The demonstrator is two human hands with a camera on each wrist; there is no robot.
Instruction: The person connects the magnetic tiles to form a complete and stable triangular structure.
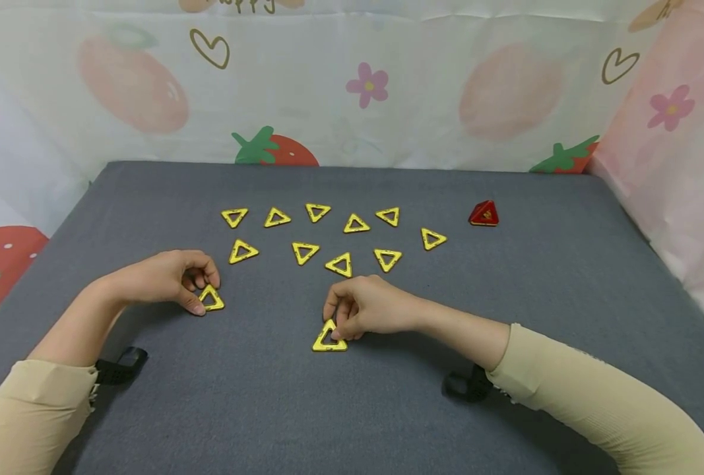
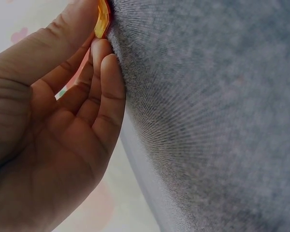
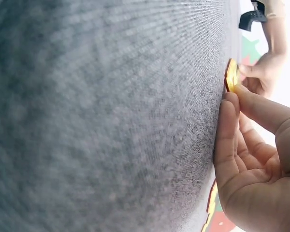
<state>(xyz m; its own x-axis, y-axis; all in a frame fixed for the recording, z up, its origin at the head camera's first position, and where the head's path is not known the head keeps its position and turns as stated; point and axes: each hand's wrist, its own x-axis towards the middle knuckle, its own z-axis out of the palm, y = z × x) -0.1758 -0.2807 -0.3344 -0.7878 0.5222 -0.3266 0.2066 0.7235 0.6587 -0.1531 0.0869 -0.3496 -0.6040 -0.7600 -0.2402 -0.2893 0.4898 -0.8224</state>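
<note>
At the left of the head view, my left hand (image 1: 170,277) pinches a yellow triangular frame tile (image 1: 219,305) between thumb and fingers, low on the cloth. The left wrist view shows the thumb on this tile's yellow face (image 2: 102,21), which has a red edge. Near the middle, my right hand (image 1: 369,307) grips another yellow triangle tile (image 1: 320,347) by its right side. In the right wrist view that tile (image 3: 231,72) lies between thumb and fingertips, close against the cloth. Its underside is hidden.
Several loose yellow triangle tiles (image 1: 356,229) lie in two rough rows beyond my hands on the grey cloth-covered table (image 1: 256,409). A red pyramid-like triangle piece (image 1: 484,214) sits at the back right. A printed curtain (image 1: 423,99) hangs behind the table.
</note>
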